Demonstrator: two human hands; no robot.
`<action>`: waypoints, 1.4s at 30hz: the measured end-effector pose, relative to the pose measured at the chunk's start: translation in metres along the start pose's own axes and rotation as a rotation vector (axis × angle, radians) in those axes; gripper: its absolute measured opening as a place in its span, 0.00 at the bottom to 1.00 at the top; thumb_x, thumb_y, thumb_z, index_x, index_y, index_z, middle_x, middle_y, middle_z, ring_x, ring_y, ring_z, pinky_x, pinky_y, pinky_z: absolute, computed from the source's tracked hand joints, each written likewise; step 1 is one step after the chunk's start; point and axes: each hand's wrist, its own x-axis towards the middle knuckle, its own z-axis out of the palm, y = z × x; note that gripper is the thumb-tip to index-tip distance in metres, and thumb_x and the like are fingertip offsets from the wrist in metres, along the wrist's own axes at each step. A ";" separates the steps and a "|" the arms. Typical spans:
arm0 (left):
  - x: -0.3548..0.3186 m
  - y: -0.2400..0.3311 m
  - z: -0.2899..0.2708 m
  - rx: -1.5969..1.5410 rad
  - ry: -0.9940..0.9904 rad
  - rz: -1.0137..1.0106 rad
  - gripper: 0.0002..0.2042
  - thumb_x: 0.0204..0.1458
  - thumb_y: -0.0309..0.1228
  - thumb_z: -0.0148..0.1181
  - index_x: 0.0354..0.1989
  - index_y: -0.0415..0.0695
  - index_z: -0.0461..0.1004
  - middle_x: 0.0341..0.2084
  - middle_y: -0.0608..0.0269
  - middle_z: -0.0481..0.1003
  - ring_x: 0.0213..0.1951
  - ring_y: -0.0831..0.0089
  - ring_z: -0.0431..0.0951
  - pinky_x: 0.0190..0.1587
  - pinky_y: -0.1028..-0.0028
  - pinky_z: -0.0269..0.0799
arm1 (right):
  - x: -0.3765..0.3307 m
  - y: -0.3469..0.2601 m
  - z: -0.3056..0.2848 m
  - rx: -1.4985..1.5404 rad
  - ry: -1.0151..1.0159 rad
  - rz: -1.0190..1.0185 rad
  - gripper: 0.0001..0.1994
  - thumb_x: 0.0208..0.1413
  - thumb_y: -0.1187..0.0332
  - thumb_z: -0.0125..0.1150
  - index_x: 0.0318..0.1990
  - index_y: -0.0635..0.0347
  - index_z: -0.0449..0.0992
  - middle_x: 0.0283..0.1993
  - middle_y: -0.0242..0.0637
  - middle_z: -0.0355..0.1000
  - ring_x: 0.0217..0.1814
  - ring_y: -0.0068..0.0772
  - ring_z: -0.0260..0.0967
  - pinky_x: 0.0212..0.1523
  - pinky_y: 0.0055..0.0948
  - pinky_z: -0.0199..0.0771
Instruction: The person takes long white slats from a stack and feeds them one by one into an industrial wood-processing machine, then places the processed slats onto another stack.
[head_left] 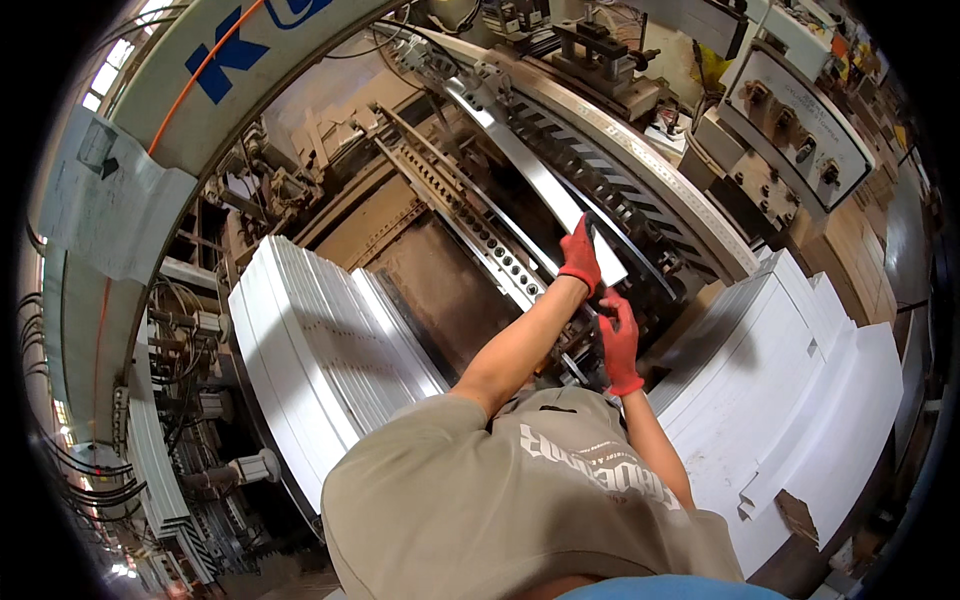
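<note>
Left grip, red-gloved hand (580,258): on a long, flat white strip (548,188) extending ahead of it; clamping, I cannot tell. Right grip, red-gloved hand (621,345): beside the strip's near end; closure unclear. Stacked white panels (325,340): left of both grips.

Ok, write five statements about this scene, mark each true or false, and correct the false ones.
1. Both of the person's hands are gloved in blue. False: the left grip and the right grip are both red-gloved.
2. The left grip is at the near end of the long white strip. True.
3. White panels are piled on one side only. False: there is a left stack and a right stack.
4. The control panel is at the upper right of the picture. True.
5. The person is dressed in black. False: the shirt is greyish tan.
</note>
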 end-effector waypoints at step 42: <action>-0.123 0.022 -0.474 1.051 1.170 0.001 0.27 0.46 0.36 0.59 0.56 0.46 0.62 0.49 0.46 0.70 0.51 0.49 0.71 0.51 0.54 0.66 | 0.027 0.097 -0.037 -1.781 -0.661 -0.739 0.13 0.51 0.68 0.55 0.46 0.52 0.73 0.48 0.39 0.69 0.53 0.42 0.65 0.54 0.44 0.64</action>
